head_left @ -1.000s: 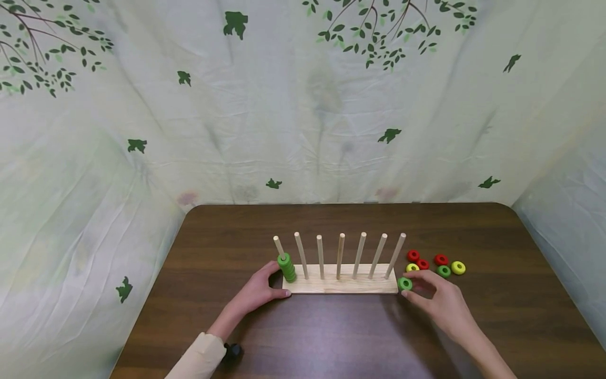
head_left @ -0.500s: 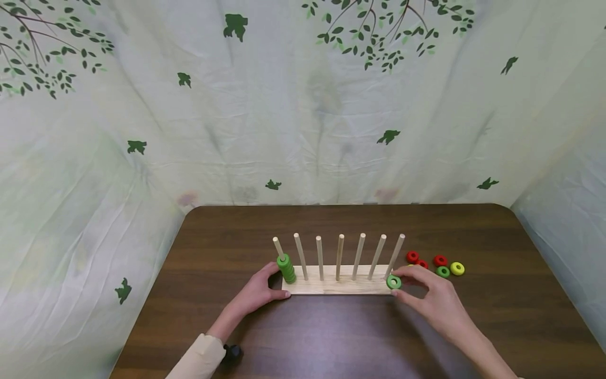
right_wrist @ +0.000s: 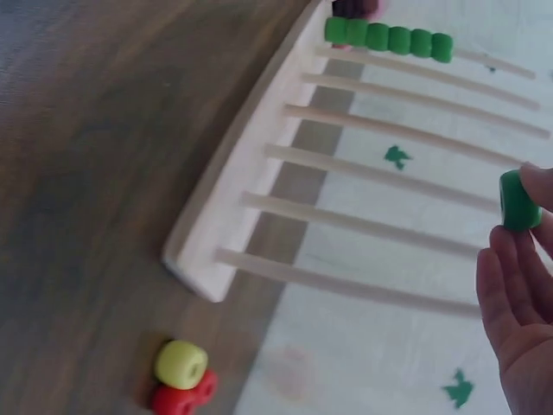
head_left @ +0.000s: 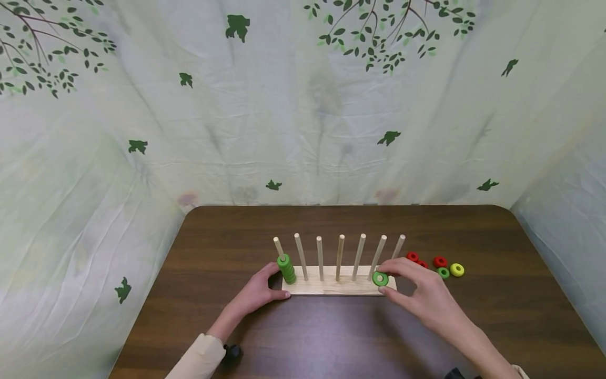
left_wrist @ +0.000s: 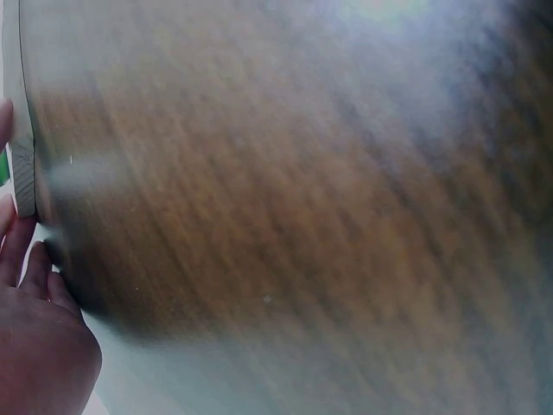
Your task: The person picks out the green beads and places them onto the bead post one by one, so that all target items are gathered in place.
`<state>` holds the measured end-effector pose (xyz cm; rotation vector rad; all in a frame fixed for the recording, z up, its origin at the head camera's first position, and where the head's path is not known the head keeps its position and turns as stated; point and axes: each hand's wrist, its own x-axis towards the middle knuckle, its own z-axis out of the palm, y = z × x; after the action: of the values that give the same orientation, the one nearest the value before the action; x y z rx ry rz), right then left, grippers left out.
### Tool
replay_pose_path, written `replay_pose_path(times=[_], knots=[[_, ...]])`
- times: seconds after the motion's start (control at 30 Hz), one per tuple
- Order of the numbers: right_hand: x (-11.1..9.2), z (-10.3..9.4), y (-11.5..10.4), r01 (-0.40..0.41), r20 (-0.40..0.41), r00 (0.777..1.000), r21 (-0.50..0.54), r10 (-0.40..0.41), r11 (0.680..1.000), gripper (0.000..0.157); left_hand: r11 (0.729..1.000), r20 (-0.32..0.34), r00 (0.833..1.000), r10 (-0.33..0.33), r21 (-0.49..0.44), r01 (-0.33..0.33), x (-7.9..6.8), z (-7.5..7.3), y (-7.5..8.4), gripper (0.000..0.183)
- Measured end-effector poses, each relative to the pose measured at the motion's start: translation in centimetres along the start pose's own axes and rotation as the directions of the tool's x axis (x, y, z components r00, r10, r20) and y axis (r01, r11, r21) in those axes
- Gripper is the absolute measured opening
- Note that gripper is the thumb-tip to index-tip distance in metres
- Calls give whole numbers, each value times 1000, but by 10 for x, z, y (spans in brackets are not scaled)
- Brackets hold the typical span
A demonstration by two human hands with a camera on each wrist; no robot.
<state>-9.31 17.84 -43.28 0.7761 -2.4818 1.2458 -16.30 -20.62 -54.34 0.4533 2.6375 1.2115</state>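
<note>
In the head view a light wooden pegboard (head_left: 338, 287) with several upright pegs stands on the table. Several green rings (head_left: 286, 269) are stacked on its leftmost peg. My left hand (head_left: 258, 289) grips the board's left end, thumb at the front corner; the left wrist view catches only the fingers (left_wrist: 34, 268) by the board's edge. My right hand (head_left: 426, 289) pinches one green ring (head_left: 380, 279) between thumb and fingers, above the board's right part. In the right wrist view that green ring (right_wrist: 518, 201) is held near the pegs' upper ends.
Right of the board lie loose red rings (head_left: 440, 261), a green ring (head_left: 443, 272) and a yellow ring (head_left: 456, 270). Another yellow ring (right_wrist: 181, 364) shows beside red ones in the right wrist view. Behind the brown table (head_left: 227, 226) hangs a patterned cloth (head_left: 284, 105).
My right hand has moved left with the green ring, from beside the board's right end to over the board. The left hand has stayed in place.
</note>
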Motion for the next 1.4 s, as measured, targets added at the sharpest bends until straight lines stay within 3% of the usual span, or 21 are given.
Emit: replay_pose_path(times=[0.2,0.83,1.4], knots=[[15,0,-12,116,11,993,14,-116,993,48,1000,-2,1000,-4,7,4,0,0,0,63],[52,3,-50,233,118,965,40,-236,972,42,1000,-2,1000,-2,5,2,-1,-1,4,63],[83,16,-66,313,107,940,113,-325,943,39,1000,-5,1000,0,3,0,-1,0,1,62]])
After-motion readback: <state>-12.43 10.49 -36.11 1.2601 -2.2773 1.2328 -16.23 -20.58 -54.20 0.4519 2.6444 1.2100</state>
